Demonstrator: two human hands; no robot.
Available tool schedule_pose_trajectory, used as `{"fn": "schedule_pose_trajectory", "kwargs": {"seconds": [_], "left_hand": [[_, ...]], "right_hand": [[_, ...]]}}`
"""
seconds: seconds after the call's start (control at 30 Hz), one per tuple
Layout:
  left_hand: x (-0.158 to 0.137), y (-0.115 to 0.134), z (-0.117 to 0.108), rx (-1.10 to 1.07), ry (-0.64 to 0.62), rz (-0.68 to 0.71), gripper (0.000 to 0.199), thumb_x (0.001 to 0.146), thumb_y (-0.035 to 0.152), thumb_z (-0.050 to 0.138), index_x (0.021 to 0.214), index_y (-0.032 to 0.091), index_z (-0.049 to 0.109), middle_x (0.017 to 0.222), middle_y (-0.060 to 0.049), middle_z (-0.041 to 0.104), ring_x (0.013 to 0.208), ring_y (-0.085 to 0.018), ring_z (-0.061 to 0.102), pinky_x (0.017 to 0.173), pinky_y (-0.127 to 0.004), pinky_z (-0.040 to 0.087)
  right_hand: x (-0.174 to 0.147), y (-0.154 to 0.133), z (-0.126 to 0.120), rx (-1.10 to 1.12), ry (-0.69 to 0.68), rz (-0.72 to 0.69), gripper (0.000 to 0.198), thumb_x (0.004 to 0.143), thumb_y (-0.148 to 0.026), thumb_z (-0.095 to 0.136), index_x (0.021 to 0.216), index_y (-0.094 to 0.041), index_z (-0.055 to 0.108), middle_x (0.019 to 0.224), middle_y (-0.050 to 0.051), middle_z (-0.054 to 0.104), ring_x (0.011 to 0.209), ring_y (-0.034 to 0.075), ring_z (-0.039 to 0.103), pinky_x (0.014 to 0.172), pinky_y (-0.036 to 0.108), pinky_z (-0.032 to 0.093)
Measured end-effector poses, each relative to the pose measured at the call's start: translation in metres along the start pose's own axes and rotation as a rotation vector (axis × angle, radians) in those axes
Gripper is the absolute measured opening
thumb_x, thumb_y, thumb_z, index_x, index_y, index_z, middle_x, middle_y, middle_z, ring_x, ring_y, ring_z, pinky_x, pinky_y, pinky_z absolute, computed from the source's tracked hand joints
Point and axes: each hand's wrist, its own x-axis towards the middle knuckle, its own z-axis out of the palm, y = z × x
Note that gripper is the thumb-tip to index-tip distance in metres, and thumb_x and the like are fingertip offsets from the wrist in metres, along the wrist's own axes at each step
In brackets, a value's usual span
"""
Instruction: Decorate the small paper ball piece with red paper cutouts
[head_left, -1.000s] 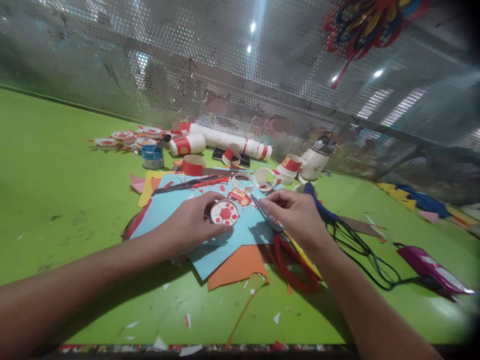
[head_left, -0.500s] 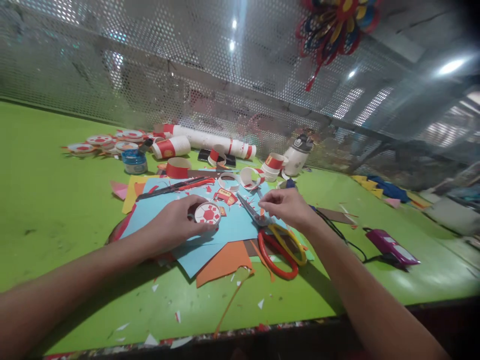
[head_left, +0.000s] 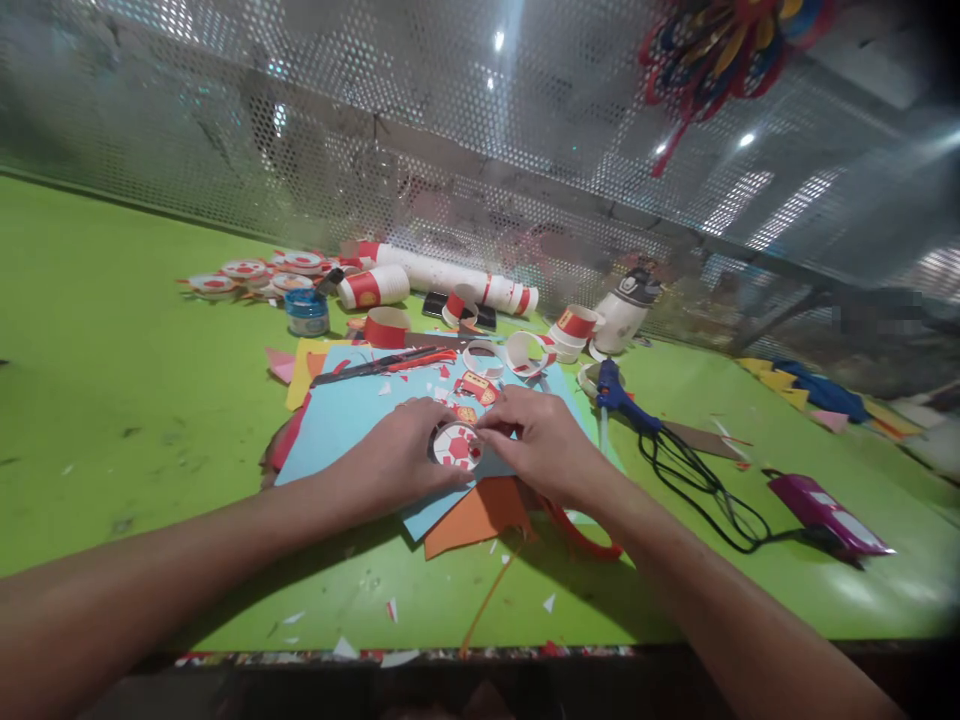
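My left hand [head_left: 409,450] is closed around the rim of a paper cup base [head_left: 454,447], a white disc with red patches like a football. The fingertips of my right hand [head_left: 536,435] are pinched together at the disc's right edge; whatever sits between them is too small to make out. Blue paper sheets [head_left: 352,420] lie under both hands, with an orange sheet [head_left: 480,515] at their front edge. Beneath my right wrist shows a red handle of the scissors [head_left: 585,538]; their blades are hidden. Just beyond the fingers are red-and-gold paper cutouts [head_left: 477,388].
Behind lie cut cup rings [head_left: 529,352], stacked paper cups [head_left: 450,277], a blue-lidded jar [head_left: 307,313] and several decorated discs [head_left: 247,270]. To the right are a blue glue gun [head_left: 626,402] with a black cord, a purple device [head_left: 829,513] and a white bottle [head_left: 624,312].
My right hand has moved left from above the scissors to the edge of the cup base. The view has shifted left, bringing the glue gun into fuller sight.
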Motion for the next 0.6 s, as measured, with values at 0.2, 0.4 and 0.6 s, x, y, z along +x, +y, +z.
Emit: {"fn": "schedule_pose_trajectory", "kwargs": {"seconds": [0.2,0.4,0.6], "left_hand": [[0.001,-0.002,0.000,0.092,-0.008,0.099,0.035,0.071,0.043,0.071,0.092,0.015,0.068,0.085,-0.008,0.059,0.086,-0.025,0.054,0.073,-0.035,0.043],[0.001,-0.006,0.002,0.134,-0.041,0.092,0.038,0.071,0.041,0.072,0.097,0.013,0.069,0.088,-0.009,0.057,0.087,-0.026,0.052,0.073,-0.035,0.042],[0.003,-0.005,0.000,0.141,-0.085,0.077,0.035,0.071,0.039,0.073,0.096,0.014,0.070,0.083,-0.007,0.054,0.082,-0.024,0.051,0.069,-0.033,0.040]], "right_hand": [[0.004,-0.004,0.019,-0.068,-0.014,0.008,0.022,0.082,-0.006,0.056,0.074,-0.017,0.073,0.073,0.004,0.059,0.073,0.016,0.055,0.066,0.029,0.039],[0.002,0.000,0.026,-0.198,-0.054,0.020,0.022,0.083,-0.008,0.054,0.071,-0.014,0.072,0.073,0.005,0.055,0.073,0.016,0.053,0.064,0.029,0.036],[0.001,-0.001,0.029,-0.294,-0.105,0.037,0.021,0.084,-0.009,0.055,0.070,-0.014,0.070,0.072,0.004,0.053,0.070,0.015,0.050,0.060,0.028,0.031]]}}
